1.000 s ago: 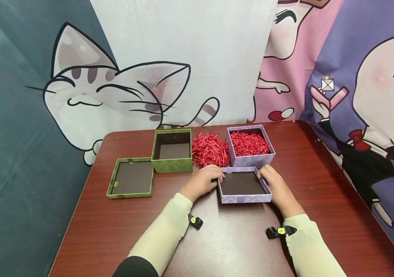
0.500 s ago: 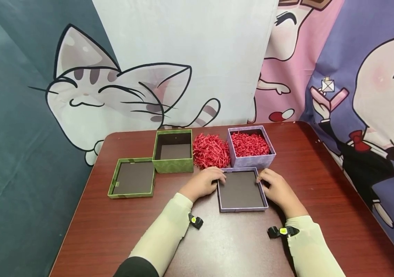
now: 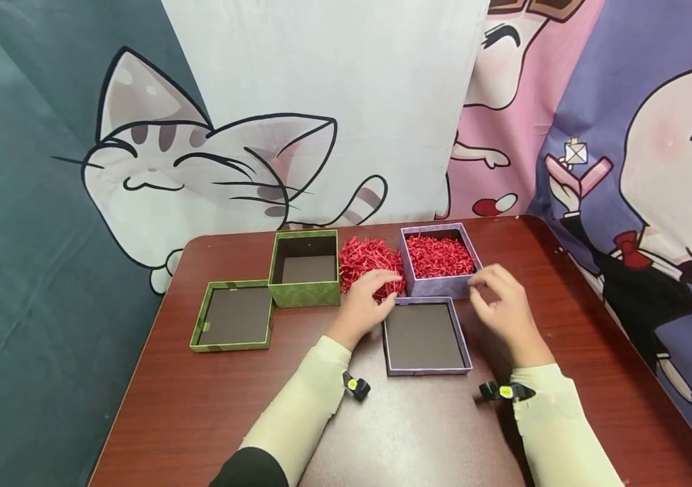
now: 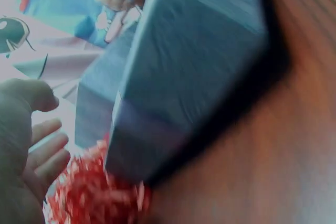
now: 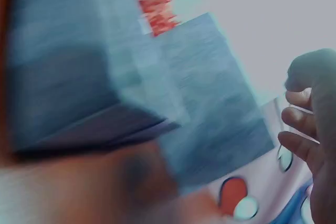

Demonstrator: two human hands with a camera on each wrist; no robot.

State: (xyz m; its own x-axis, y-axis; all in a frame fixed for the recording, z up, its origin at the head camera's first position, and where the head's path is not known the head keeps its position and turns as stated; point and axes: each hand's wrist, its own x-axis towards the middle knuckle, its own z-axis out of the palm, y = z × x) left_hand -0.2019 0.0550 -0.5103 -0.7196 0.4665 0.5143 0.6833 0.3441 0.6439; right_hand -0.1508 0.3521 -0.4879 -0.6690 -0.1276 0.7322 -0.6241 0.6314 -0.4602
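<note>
A lilac box lid (image 3: 423, 371) lies hollow side up on the table, its dark inside showing. Behind it stands the matching lilac box (image 3: 440, 287), filled with red shredded paper (image 3: 440, 257). My left hand (image 3: 365, 308) hovers in front of the loose red paper shreds (image 3: 368, 260), fingers spread and holding nothing. Close to the front right corner of the lilac box is my right hand (image 3: 506, 314), its fingers relaxed and apart from the thumb. In the right wrist view that hand (image 5: 310, 119) appears beside the box wall (image 5: 215, 98), with nothing in its grasp.
An open green box (image 3: 304, 293) with a dark inside stands left of the loose shreds. The green lid (image 3: 230, 345) lies in front of it to the left, hollow side up. A printed cloth backdrop (image 3: 321, 67) rises behind the brown table (image 3: 199, 406).
The lilac lid has been lowered flat onto the table and let go. Both hands have lifted off its sides and moved toward the back, the left over the shreds, the right beside the lilac box.
</note>
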